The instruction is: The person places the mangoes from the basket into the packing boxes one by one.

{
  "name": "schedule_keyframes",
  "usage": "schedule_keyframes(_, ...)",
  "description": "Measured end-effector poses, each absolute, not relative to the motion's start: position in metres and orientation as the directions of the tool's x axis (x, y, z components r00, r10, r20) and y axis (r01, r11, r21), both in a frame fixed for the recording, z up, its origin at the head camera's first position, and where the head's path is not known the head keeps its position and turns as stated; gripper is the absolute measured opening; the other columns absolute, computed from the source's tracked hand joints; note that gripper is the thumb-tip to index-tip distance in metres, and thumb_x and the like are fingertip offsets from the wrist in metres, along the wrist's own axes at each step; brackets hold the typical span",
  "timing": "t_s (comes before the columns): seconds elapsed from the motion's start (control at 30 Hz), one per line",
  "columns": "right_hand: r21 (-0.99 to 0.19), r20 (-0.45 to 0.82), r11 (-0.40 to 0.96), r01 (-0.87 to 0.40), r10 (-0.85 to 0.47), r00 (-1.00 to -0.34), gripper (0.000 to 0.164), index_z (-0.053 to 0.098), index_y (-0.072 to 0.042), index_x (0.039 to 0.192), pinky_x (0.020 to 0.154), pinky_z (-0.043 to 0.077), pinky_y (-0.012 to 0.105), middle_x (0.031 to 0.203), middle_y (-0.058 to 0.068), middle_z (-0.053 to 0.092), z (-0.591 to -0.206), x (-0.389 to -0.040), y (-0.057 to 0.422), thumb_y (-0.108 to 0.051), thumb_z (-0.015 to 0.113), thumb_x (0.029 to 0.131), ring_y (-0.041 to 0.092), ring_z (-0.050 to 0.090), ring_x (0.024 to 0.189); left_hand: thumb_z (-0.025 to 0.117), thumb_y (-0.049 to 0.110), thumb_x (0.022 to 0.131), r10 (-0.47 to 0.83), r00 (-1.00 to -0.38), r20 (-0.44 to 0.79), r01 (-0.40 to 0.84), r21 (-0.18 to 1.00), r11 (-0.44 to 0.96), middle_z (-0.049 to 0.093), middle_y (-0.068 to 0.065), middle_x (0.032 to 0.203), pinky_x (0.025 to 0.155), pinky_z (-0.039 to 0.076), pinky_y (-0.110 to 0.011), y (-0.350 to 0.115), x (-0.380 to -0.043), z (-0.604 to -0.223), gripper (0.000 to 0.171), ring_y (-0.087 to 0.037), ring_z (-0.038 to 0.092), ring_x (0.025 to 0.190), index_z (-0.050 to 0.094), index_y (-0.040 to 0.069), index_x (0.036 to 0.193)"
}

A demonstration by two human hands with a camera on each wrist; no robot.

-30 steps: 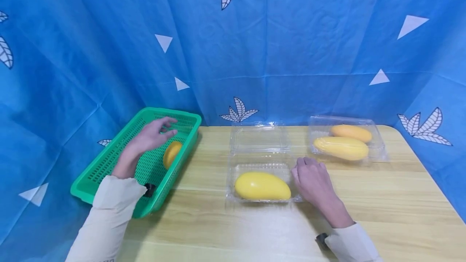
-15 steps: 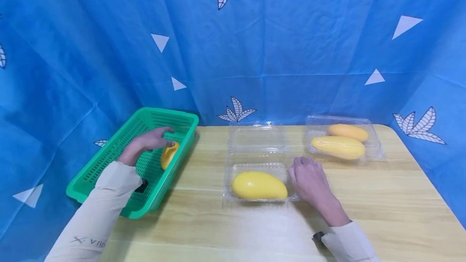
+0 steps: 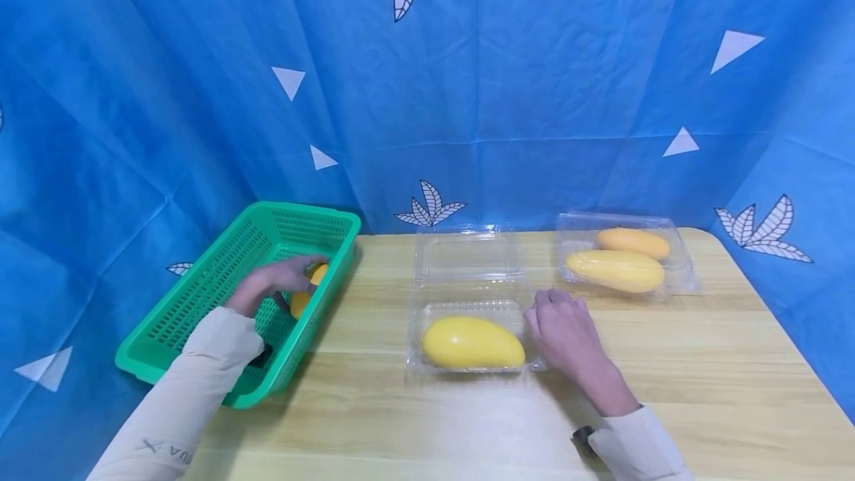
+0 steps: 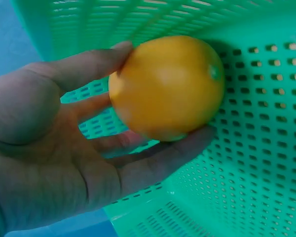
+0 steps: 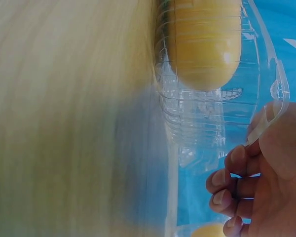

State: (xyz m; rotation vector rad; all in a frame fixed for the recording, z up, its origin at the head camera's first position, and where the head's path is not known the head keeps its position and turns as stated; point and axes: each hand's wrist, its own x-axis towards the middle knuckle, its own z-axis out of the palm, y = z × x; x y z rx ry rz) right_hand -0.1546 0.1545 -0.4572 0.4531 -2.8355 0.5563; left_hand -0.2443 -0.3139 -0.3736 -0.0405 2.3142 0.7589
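Observation:
Inside the green basket [image 3: 354, 243], my left hand [image 3: 283, 275] grips an orange-yellow mango [image 4: 167, 89] lying against the wall. In the left wrist view the thumb presses one side and the fingers curl below it; a small green spot shows at its end. My right hand [image 3: 566, 329] pinches the right rim of an open clear plastic clamshell box [image 5: 281, 96] between thumb and curled fingers. One plump yellow mango [image 3: 473, 343] lies in the box's base, and the lid [image 3: 467, 254] is folded back flat behind it.
At the back right stands a closed clear box [image 3: 681, 258] holding a long yellow fruit [image 3: 616, 271] and an orange one [image 3: 633, 243]. Beneath everything is a pale wooden table [image 3: 374, 407]. A blue patterned curtain [image 3: 534, 80] hangs behind and at both sides.
My left hand has lowered into the basket and closed its fingers round the orange-yellow mango. My right hand keeps its hold on the box rim. The view has shifted slightly.

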Motion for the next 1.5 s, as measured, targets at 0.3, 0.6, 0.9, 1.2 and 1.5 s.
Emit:
schedule_keyframes(0.3,-0.320,0.286,0.881,-0.350,-0.262,-0.922,0.028,0.046,-0.012,0.072,0.066,0.044,0.043,0.067,0.005,0.046,-0.458,-0.155,0.154,-0.009,0.051,0.099,0.029,0.054,0.071,0.065,0.016,0.094,0.166,-0.772,-0.613,-0.222,0.505,0.834,0.023,-0.031,0.156,0.078,0.058,-0.057,-0.326,-0.238,-0.368,0.080,-0.051,0.044,0.126,0.023,0.012,0.162)
schedule_keyframes(0.6,-0.324,0.287,0.876,-0.358,-0.270,-0.919,0.028,0.047,-0.012,0.071,0.068,0.049,0.048,0.068,0.006,0.049,-0.458,-0.158,0.156,-0.009,0.050,0.099,0.029,0.055,0.071,0.058,0.021,0.103,0.232,-0.836,-0.497,-0.165,0.632,0.757,0.033,-0.033,0.137,0.072,0.057,-0.047,-0.336,-0.233,-0.340,0.074,-0.042,0.052,0.107,0.015,0.004,0.161)
schedule_keyframes(0.9,-0.345,0.281,0.869,-0.354,-0.264,-0.923,0.028,0.047,-0.012,0.071,0.071,0.050,0.052,0.069,0.007,0.050,-0.458,-0.156,0.157,-0.007,0.051,0.099,0.032,0.057,0.074,0.045,0.021,0.109,0.279,-0.925,-0.259,-0.018,0.762,0.648,0.051,-0.024,0.109,0.067,0.053,-0.037,-0.324,-0.227,-0.323,0.064,-0.027,0.057,0.077,0.013,0.003,0.162)
schedule_keyframes(1.2,-0.350,0.272,0.870,-0.346,-0.259,-0.927,0.027,0.048,-0.012,0.073,0.068,0.050,0.050,0.070,0.007,0.051,-0.458,-0.155,0.157,-0.008,0.050,0.100,0.030,0.055,0.072,0.031,0.029,0.110,0.223,-0.972,-0.075,0.102,0.720,0.686,0.053,-0.014,0.085,0.066,0.047,-0.036,-0.295,-0.219,-0.309,0.054,-0.027,0.053,0.065,0.031,0.003,0.158)
schedule_keyframes(1.5,-0.373,0.249,0.867,-0.331,-0.251,-0.936,0.029,0.047,-0.014,0.072,0.072,0.050,0.052,0.070,0.003,0.049,-0.458,-0.154,0.153,-0.010,0.049,0.101,0.029,0.056,0.074,0.028,0.025,0.106,0.198,-0.979,-0.045,0.042,0.909,0.414,0.050,-0.019,0.114,0.064,0.053,-0.033,-0.262,-0.206,-0.302,0.052,-0.034,0.060,0.079,0.035,0.017,0.157)
